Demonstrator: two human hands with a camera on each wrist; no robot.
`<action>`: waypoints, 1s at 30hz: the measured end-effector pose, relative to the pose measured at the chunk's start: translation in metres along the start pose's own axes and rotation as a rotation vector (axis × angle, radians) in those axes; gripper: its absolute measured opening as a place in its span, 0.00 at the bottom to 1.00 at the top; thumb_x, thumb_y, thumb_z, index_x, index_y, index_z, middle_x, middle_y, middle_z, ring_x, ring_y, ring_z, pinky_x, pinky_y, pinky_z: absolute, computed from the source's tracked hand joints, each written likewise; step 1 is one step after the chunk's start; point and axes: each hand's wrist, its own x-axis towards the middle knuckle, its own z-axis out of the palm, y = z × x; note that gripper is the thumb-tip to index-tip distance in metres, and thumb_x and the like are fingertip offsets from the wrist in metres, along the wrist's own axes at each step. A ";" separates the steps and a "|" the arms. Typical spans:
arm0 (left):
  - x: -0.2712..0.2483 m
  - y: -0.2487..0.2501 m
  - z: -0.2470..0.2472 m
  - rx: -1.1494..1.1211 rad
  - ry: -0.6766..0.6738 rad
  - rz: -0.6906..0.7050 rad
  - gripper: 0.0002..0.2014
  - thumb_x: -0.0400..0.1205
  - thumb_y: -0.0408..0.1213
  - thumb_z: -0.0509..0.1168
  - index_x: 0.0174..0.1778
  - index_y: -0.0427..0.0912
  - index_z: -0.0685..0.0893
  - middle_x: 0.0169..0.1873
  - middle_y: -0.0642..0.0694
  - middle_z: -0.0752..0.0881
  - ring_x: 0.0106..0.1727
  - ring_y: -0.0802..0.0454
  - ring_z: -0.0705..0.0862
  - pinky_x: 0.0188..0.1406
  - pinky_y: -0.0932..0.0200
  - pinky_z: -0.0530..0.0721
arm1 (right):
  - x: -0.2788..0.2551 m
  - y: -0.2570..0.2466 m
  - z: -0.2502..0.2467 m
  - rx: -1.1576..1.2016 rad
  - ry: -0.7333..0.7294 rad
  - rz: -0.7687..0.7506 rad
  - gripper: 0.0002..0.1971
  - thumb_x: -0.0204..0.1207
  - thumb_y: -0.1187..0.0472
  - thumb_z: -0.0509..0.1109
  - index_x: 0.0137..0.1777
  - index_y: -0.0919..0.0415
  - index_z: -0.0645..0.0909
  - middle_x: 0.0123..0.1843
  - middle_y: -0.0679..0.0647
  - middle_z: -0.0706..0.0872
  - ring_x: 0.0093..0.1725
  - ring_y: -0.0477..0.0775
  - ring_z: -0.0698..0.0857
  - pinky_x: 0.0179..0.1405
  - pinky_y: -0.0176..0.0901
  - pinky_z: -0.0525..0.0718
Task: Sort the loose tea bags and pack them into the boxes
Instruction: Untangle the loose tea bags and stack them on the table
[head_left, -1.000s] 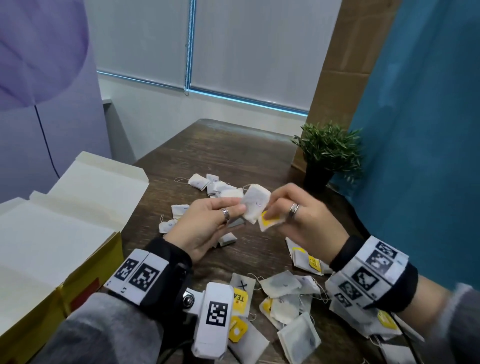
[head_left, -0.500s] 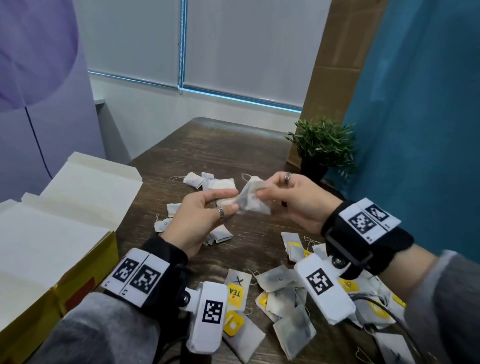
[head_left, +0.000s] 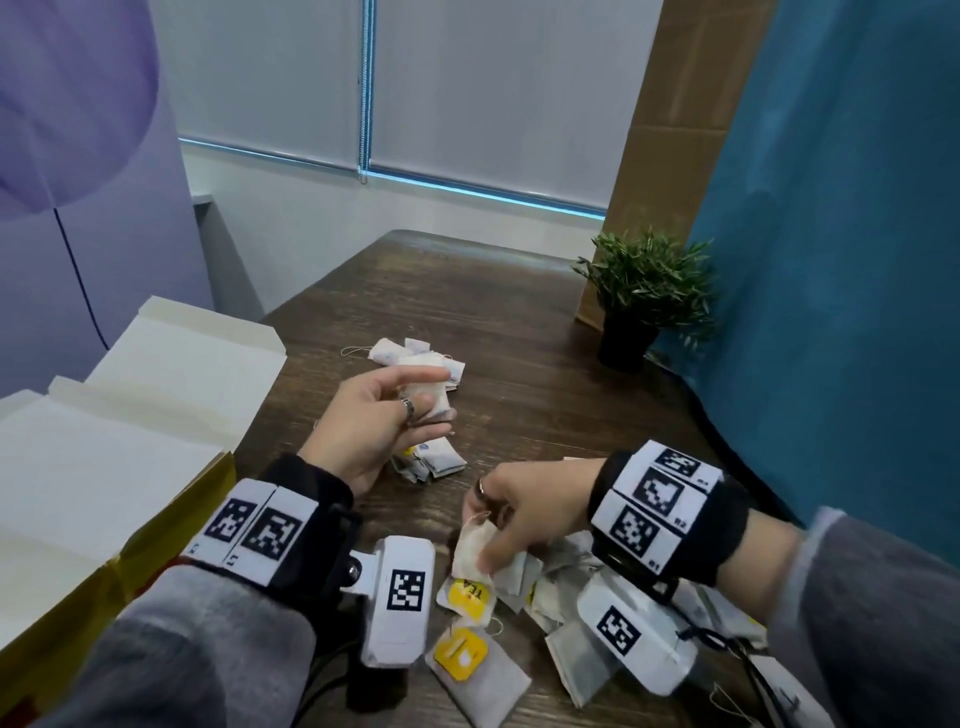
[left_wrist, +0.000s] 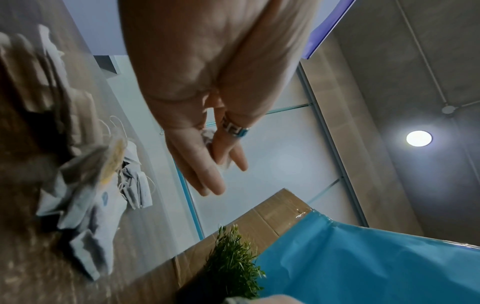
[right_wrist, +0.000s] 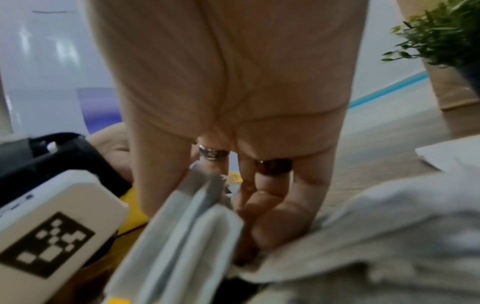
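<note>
Two hands that met in the middle over one tea bag half a second ago have now parted, and each has its own job. My left hand has stayed up over the far part of the tabletop, thumb and fingers curled round the white tea bag passed across to it; the left wrist view shows only a scrap of paper between those fingers. My right hand has dropped to the near pile of yellow-tagged bags by my right wrist, and its thumb and fingers are pinching the top of a fresh bag, which is lifted at one end while its lower edge still touches the heap. From this I judge that sorting is running bag by bag: the right picks, the left collects. Just beyond my left hand lies the far cluster of plain white bags, and a smaller mixed clump sits under it, nearer me. The open yellow box, flaps spread, stands at the near left with its inside out of sight, so I cannot tell how many bags it holds. Plenty of bags are loose on the wood, so packing seems early. Strings trail among the near pile, and I expect the bag I am lifting could drag a neighbour with it. A potted plant stands at the far right, well apart from the work.
</note>
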 end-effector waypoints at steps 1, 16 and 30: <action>0.001 -0.001 0.000 0.014 0.000 -0.009 0.16 0.82 0.17 0.56 0.46 0.38 0.85 0.49 0.36 0.84 0.41 0.47 0.88 0.35 0.66 0.89 | 0.000 0.001 0.001 0.003 -0.004 -0.010 0.09 0.73 0.60 0.74 0.49 0.52 0.78 0.45 0.51 0.82 0.39 0.45 0.78 0.39 0.33 0.77; -0.009 0.001 0.011 -0.018 -0.326 -0.213 0.13 0.76 0.26 0.66 0.56 0.38 0.84 0.45 0.41 0.90 0.40 0.54 0.90 0.40 0.63 0.89 | -0.021 0.020 -0.051 0.522 0.493 -0.173 0.09 0.72 0.71 0.73 0.40 0.58 0.78 0.31 0.49 0.83 0.26 0.37 0.81 0.25 0.30 0.79; -0.005 -0.005 0.009 0.100 -0.177 -0.197 0.17 0.83 0.17 0.53 0.37 0.35 0.84 0.44 0.37 0.80 0.42 0.47 0.82 0.32 0.60 0.90 | -0.034 0.049 -0.022 0.027 -0.008 0.114 0.06 0.71 0.58 0.76 0.42 0.49 0.80 0.42 0.47 0.86 0.43 0.47 0.85 0.50 0.48 0.86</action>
